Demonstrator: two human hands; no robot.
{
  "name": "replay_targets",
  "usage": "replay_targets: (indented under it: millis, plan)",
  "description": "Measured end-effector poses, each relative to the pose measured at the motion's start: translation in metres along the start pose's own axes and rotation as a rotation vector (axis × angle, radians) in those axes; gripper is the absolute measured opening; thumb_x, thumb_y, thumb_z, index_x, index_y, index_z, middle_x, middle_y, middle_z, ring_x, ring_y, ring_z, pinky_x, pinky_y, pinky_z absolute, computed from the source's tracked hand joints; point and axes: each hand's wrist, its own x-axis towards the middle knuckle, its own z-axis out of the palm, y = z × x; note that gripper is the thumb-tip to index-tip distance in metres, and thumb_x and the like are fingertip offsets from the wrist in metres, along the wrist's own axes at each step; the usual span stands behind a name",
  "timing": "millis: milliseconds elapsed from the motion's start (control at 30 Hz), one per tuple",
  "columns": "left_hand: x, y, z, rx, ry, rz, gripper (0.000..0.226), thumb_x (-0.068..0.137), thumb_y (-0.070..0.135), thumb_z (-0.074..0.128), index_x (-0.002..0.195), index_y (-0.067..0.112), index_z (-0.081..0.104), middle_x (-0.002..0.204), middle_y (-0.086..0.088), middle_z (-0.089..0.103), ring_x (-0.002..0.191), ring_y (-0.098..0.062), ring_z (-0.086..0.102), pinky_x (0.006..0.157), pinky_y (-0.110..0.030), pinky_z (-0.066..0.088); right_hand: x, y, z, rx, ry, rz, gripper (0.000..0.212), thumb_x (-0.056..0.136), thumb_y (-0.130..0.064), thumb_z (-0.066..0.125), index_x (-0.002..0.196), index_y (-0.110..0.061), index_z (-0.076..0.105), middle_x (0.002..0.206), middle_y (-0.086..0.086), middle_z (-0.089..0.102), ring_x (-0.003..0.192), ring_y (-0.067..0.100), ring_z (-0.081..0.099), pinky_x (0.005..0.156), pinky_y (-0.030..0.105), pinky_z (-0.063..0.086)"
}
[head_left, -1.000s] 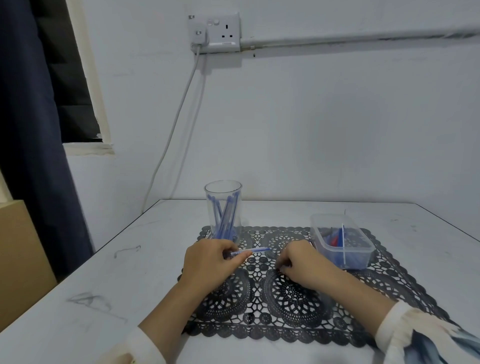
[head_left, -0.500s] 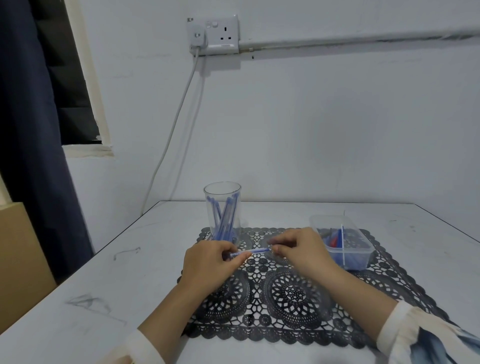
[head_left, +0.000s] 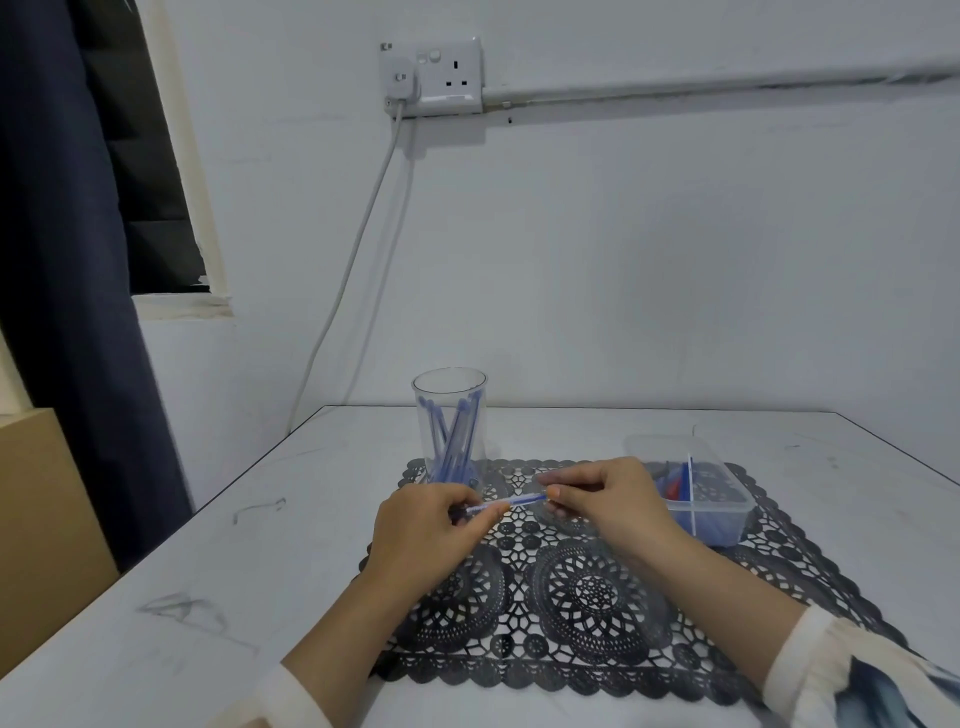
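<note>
A thin blue pen (head_left: 511, 503) lies level between my two hands above a black lace mat (head_left: 571, 587). My left hand (head_left: 426, 530) pinches its left end. My right hand (head_left: 608, 499) pinches the right end, and the tip is hidden under the fingers, so I cannot tell whether a cap is there. Behind my left hand stands a clear cup (head_left: 451, 423) with several blue pens upright in it. To the right sits a clear divided plastic box (head_left: 691, 488) holding small blue and red pieces.
The mat lies on a white table (head_left: 249, 561) against a white wall. A wall socket (head_left: 434, 75) with a white cable hangs above the cup. A dark curtain (head_left: 62, 260) and a brown box (head_left: 47, 499) stand at the left.
My right hand rose from the mat and came to the pen's right end, where it now pinches it. My left hand kept holding the pen in place.
</note>
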Motion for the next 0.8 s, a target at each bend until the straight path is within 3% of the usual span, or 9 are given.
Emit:
replay_targets:
  millis: [367, 800]
  plan:
    - [-0.0006, 0.0013, -0.0001, 0.008, 0.008, -0.013, 0.043, 0.077, 0.067, 0.053, 0.077, 0.029, 0.072, 0.057, 0.010, 0.062, 0.056, -0.006, 0.055, 0.050, -0.016, 0.037, -0.0036, -0.0026, 0.0005, 0.055, -0.044, 0.030, 0.011, 0.083, 0.004, 0.062, 0.089, -0.002, 0.069, 0.072, 0.019, 0.067, 0.058, 0.018, 0.057, 0.061, 0.021, 0.053]
    - [-0.0030, 0.0034, 0.0031, -0.007, -0.001, 0.003, 0.034, 0.079, 0.061, 0.057, 0.078, 0.031, 0.072, 0.057, 0.012, 0.061, 0.056, -0.004, 0.055, 0.050, -0.012, 0.034, -0.0004, 0.0021, -0.0004, 0.065, -0.081, 0.001, 0.015, 0.083, 0.007, 0.061, 0.091, -0.003, 0.069, 0.074, 0.015, 0.069, 0.059, 0.014, 0.063, 0.061, 0.022, 0.055]
